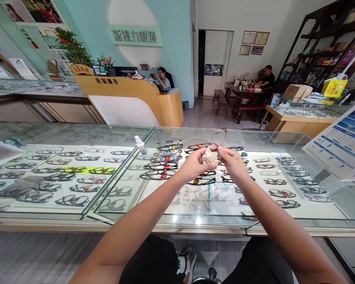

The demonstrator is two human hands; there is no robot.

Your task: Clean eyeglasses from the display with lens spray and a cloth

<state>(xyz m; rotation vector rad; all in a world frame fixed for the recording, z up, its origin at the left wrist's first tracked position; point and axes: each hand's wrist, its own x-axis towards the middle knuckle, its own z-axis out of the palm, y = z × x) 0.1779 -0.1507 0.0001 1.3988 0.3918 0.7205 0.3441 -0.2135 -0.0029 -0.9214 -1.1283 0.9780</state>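
Both my hands meet above the glass display case [189,211]. Closed around a crumpled beige cloth [209,156], my left hand [194,162] presses it against a pair of eyeglasses [219,137]. My right hand [231,159] is closed on the thin frame of those eyeglasses; one lens sticks up above the fingers, and the rest is hidden by the cloth and hands. To the left, a white spray bottle [141,146] stands upright on the glass top. Several dark-framed glasses [160,174] lie in rows around and below my hands.
More spectacle frames fill the left case [73,200]. A printed sign [343,138] stands at the right. Beyond are a wooden counter [168,106] with a seated person [163,79], and another person [266,79] at a dark table. My knees are under the case's front edge.
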